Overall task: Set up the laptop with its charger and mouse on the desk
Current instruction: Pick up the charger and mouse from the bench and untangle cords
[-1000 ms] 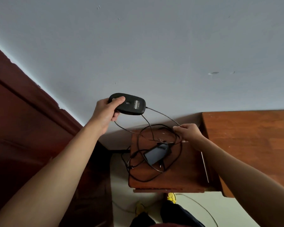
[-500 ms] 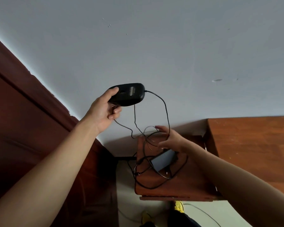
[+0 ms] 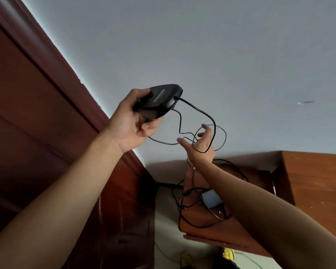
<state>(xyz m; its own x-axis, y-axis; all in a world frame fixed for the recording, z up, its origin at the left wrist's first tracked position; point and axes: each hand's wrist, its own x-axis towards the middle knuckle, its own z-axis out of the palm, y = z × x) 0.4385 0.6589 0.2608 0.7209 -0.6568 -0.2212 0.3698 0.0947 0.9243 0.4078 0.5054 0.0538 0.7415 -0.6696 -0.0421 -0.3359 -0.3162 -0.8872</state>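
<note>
charger brick (image 3: 210, 198) half hidden behind forearm (image 3: 250, 206) (cables (image 3: 192, 224) too); desk (image 3: 318, 181) cut off at right.

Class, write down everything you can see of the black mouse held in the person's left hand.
The mouse is black, looks like matte plastic, and is wired. The face turned toward the camera carries a pale strip. It is held tilted in the air, clear of the furniture. The left hand grips its rear, with fingers curled round the body. A thin black cable leaves its front end, loops downward and drapes across the spread fingers of the right hand.
</note>
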